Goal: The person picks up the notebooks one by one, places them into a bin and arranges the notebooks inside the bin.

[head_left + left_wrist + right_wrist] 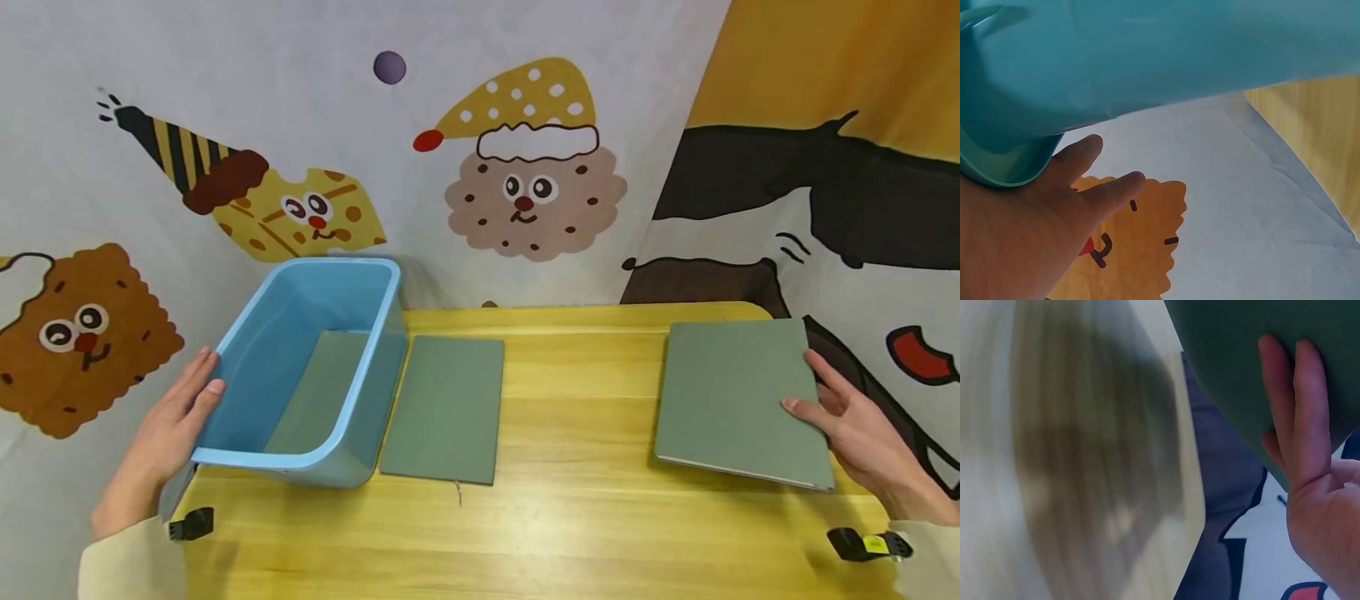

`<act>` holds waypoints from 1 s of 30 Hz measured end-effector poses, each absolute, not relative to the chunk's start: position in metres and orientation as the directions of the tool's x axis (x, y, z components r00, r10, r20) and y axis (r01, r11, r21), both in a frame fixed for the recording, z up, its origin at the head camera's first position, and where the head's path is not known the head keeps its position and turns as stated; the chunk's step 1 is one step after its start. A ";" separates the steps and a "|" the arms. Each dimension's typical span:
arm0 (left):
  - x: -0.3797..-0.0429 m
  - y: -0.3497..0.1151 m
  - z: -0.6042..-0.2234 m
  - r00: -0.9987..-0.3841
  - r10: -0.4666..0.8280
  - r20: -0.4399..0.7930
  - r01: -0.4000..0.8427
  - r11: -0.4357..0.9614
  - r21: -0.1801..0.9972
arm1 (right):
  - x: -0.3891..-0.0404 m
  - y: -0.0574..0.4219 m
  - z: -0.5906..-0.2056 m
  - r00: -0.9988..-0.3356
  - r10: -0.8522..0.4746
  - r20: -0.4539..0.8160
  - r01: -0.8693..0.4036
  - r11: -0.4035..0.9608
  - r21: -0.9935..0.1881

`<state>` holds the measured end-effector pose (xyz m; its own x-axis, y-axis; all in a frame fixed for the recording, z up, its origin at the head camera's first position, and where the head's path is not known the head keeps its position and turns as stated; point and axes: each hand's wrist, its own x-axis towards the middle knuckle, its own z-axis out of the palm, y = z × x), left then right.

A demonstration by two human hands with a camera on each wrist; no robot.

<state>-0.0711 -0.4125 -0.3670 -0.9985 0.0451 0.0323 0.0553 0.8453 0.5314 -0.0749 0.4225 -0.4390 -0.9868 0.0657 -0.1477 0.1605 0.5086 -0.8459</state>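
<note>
My left hand [168, 421] grips the left rim of a light blue plastic bin [390, 333], its fingers along the outer wall in the left wrist view. A green notebook [322, 392] lies at the bottom of the bin, partly hidden by the bin's right wall. At the right, my right hand [855, 417] holds another green notebook [738, 400] by its right edge. The thumb lies on the cover, while the right wrist view has the fingers [1311, 406] spread against the underside. That notebook is raised over the table, pale page edges facing me.
Right beside the bin, a third green notebook [446, 408] lies flat with a thin ribbon [459, 493] at its near edge. All this is on a yellow wood-grain table [570, 517]. A cloth with cartoon prints [536, 200] hangs behind it.
</note>
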 end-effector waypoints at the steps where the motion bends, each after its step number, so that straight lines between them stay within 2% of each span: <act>1: -0.072 -0.412 -0.366 -0.998 0.046 0.035 0.058 0.844 0.533 | -0.074 0.420 -0.438 -0.988 0.077 -0.135 0.155 0.504 -0.850; 8: -0.071 -0.411 -0.364 -0.999 0.038 0.029 0.048 0.848 0.528 | -0.069 0.403 -0.428 -0.993 0.086 -0.086 0.112 0.361 -0.926; 15: -0.072 -0.411 -0.363 -0.999 0.037 0.030 0.047 0.852 0.522 | -0.069 0.383 -0.418 -0.998 0.039 -0.043 0.048 0.137 -0.989; 22: -0.073 -0.412 -0.363 -0.998 0.053 0.040 0.066 0.854 0.515 | -0.072 0.352 -0.409 -0.997 0.003 0.073 -0.073 0.027 -0.997; 30: -0.071 -0.412 -0.363 -0.999 0.036 0.035 0.049 0.858 0.511 | -0.080 0.309 -0.393 -0.972 -0.125 0.199 -0.167 -0.231 -0.959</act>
